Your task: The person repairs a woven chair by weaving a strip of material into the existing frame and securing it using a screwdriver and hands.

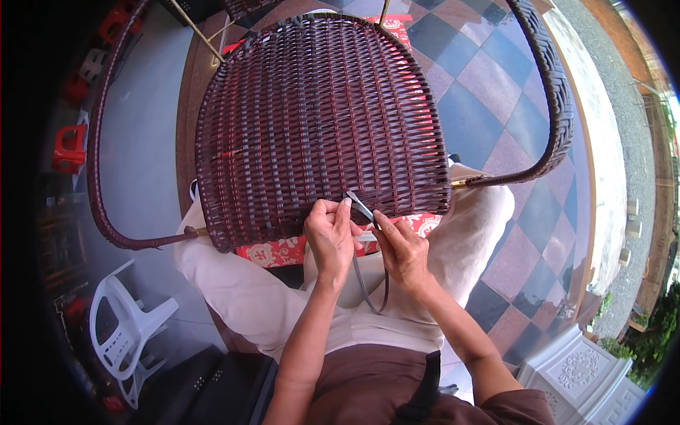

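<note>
A woven chair seat (319, 120) of dark reddish-brown strands lies before me, above my knees. At its near edge my left hand (331, 234) pinches a dark grey weaving strip (363, 283) between thumb and fingertips. Close beside it on the right, my right hand (402, 248) is closed on the same strip, which hangs below both hands in a loop over my lap. A slim, shiny grey piece (359, 202) slants up from between the hands to the weave; whether it is the strip's end or a tool, I cannot tell.
Curved wrapped arms of the chair frame rise at left (95, 156) and right (556, 92). Red patterned cloth (273, 251) shows under the seat. A white plastic chair (124, 326) stands at lower left, a red stool (69, 149) farther off. Checkered tiles (489, 92) cover the right.
</note>
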Demonstrator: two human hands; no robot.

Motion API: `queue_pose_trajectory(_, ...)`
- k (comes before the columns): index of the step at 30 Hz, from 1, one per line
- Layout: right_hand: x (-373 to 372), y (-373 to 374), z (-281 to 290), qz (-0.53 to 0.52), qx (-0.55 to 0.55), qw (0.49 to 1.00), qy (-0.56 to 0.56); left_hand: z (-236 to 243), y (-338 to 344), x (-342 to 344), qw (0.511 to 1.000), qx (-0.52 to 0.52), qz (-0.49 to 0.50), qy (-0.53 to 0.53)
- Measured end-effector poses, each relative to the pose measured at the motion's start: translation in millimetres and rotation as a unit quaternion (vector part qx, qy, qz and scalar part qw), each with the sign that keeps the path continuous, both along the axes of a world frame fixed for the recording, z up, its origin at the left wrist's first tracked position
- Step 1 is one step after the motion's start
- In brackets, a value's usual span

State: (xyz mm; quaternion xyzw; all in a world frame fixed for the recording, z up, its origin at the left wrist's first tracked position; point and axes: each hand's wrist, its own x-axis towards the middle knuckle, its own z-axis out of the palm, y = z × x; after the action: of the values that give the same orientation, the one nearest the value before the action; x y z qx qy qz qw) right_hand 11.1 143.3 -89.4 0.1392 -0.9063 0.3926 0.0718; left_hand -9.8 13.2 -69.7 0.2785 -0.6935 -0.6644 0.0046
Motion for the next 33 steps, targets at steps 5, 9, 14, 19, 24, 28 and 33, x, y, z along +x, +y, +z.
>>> queue_pose_trajectory(5, 3, -2, -13, -0.005, -0.012, 0.999, 0.029, 0, 2, -1, 1.0, 0.002, 0.016, 0.003)
queue_pose_trajectory(9, 4, -3, -18, -0.002, -0.019, 0.999, 0.042, 1, 3, -3, 1.0, -0.014, 0.016, -0.001)
queue_pose_trajectory(14, 5, -4, -18, -0.005, -0.031, 0.999, 0.034, 5, 5, -3, 1.0, -0.026, 0.017, -0.004)
queue_pose_trajectory(19, 6, -3, -18, -0.007, -0.037, 0.999, 0.018, 3, 4, 4, 0.991, 0.119, 0.051, 0.029)
queue_pose_trajectory(24, 5, -4, -15, -0.006, -0.041, 0.999, 0.018, -13, -12, 15, 0.998, 0.065, 0.002, 0.023)
queue_pose_trajectory(28, 4, -4, -15, -0.007, -0.046, 0.999, 0.015, 4, -6, 9, 0.99, 0.129, 0.046, 0.006)
queue_pose_trajectory(33, 5, -4, -18, -0.011, -0.04, 0.999, 0.017, 8, -6, 5, 0.993, 0.112, 0.036, -0.007)
